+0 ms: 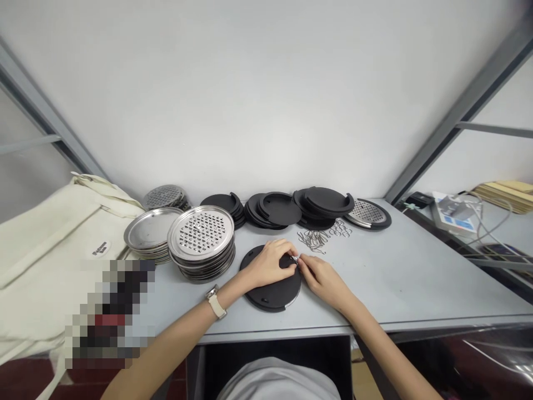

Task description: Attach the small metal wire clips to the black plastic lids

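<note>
A round black grater base [275,295] lies flat on the table in front of me, with a thin shiny rim showing at its lower right. My left hand [272,264] rests over it, fingers curled and thumb bent toward its upper right edge. At that edge, my right hand [321,278] pinches a small metal piece [294,259] between thumb and forefinger. The left fingertips close in around the same spot. Fingers cover most of the metal piece, so its full shape is hidden. Just beyond the hands lie a pile of wire hooks [314,240] and some metal rings [341,228].
Left of the hands stand stacked metal grater discs [201,236] and metal plates [152,230]. Black round bases [280,209] are stacked along the wall, beside a grater in its black holder [368,214]. A cream bag [54,239] sits at far left; a shelf post [433,122] rises right.
</note>
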`<state>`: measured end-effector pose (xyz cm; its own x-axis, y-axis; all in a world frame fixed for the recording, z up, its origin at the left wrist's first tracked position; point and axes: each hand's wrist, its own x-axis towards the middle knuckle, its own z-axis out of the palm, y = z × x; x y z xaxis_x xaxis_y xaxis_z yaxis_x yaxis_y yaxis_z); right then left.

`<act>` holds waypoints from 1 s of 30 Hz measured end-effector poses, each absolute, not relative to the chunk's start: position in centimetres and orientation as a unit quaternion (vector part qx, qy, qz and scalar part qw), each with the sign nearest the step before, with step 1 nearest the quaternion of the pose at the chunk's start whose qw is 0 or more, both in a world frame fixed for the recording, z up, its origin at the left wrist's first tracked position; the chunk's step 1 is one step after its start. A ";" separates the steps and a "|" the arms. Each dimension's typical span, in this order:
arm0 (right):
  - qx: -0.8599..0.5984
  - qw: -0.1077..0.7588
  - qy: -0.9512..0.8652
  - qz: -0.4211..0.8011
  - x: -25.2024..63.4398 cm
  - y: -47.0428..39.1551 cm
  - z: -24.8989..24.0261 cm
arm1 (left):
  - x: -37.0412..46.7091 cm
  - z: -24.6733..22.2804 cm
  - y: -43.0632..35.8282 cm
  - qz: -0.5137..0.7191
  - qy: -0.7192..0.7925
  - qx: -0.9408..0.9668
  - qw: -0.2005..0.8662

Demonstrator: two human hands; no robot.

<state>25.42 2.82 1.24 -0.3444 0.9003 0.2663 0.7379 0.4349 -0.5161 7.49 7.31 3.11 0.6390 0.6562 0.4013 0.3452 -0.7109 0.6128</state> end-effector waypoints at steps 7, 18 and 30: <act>-0.510 0.258 -0.805 0.161 25.6 2.8 1.3 | 7.4 3.0 7.2 0.289 0.308 0.883 0.204; -0.526 0.254 -0.797 0.152 25.7 2.6 1.4 | 7.4 3.1 7.2 0.293 0.309 0.884 0.192; -0.511 0.233 -0.815 0.142 25.5 2.8 1.4 | 7.3 3.4 7.0 0.285 0.310 0.884 0.203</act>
<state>25.54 2.77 1.43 -0.3702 0.8987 0.2352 0.7668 0.4385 -0.4687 7.34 7.03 3.36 0.6454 0.6639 0.3777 0.4332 -0.7255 0.5348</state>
